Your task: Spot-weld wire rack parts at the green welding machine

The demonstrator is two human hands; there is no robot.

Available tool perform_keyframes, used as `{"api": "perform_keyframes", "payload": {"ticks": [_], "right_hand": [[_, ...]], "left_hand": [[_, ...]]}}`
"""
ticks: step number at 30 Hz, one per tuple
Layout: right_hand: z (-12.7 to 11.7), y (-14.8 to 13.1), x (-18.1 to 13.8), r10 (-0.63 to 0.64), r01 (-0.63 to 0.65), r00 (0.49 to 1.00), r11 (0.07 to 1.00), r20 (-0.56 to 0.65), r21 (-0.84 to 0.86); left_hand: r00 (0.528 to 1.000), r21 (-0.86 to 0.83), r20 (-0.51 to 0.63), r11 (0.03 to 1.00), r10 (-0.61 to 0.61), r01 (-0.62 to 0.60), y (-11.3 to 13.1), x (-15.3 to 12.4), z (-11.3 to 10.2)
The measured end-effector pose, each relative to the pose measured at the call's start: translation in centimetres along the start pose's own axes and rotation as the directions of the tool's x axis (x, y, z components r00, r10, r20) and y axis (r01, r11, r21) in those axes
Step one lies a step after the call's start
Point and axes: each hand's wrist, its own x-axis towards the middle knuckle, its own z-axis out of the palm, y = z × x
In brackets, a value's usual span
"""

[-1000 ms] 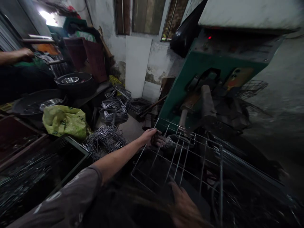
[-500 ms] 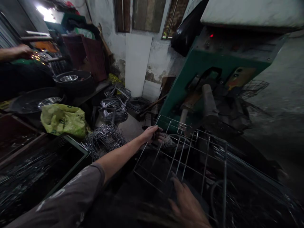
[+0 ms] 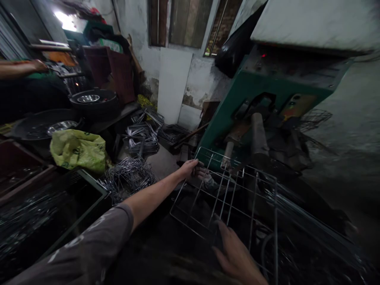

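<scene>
A wire rack of thin metal rods spans the space in front of me, tilted in view. Its far edge lies at the metal post of a green machine. My left hand is closed on the rack's far left side, with some fingers beneath the wires. Nearer to me, my right hand grips a rod at the rack's near side, its fingertips dark and partly hidden in shadow. A thick metal cylinder of the machine hangs above the rack's far right part.
Bent wire frames and a tangled wire pile lie left of the machine. A yellow-green sack sits beside a bin of metal rods. At far left another person's hand works near black tubs.
The rack has shifted slightly left in view, with both hands still on it. The view has tipped a little. Bright sparks by the other person's hand have faded to a small glow.
</scene>
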Motion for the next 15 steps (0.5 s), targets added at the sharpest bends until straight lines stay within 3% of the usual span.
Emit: {"api": "perform_keyframes", "payload": {"ticks": [9, 15], "right_hand": [[1.2, 1.7, 0.0, -0.054, 0.058, 0.998, 0.991, -0.037, 0.122], [-1.2, 1.4, 0.6, -0.045, 0.047, 0.999, 0.989, -0.011, 0.142]], "left_hand": [[1.000, 0.000, 0.024, 1.000, 0.004, -0.004, -0.1, 0.1, 0.0], [0.999, -0.019, 0.027, 0.999, 0.030, -0.030, 0.5, 1.0, 0.2]]}}
